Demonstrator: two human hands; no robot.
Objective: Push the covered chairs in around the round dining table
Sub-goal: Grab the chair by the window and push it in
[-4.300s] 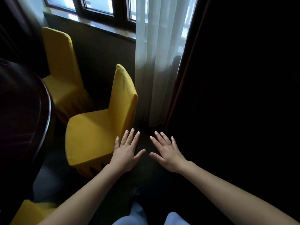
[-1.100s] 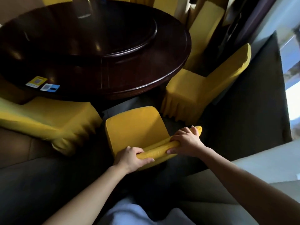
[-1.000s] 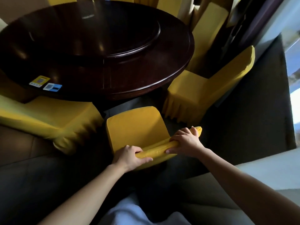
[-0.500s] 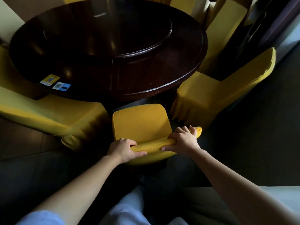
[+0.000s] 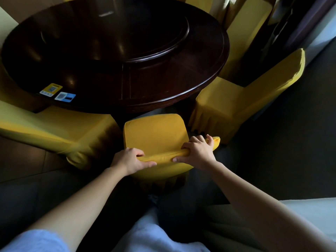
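A yellow-covered chair (image 5: pixel 154 132) stands right in front of me, its seat facing the dark round dining table (image 5: pixel 205 82). My left hand (image 5: pixel 130 159) grips the left end of the chair's backrest top. On the right end my right hand (image 5: pixel 197 151) is closed too. The front edge of the seat sits just short of the table's rim. A raised round turntable (image 5: pixel 127 31) fills the middle of the table.
Another yellow covered chair (image 5: pixel 234 104) stands to the right, angled toward the table, and one (image 5: pixel 54 128) to the left. More yellow chairs (image 5: pixel 249 26) stand at the far right side. Two small cards (image 5: pixel 58 92) lie on the table's left edge. Dark carpet lies on the right.
Both hands have kept hold of the backrest while the chair slid forward toward the table. The seat's front is now close to the table's rim.
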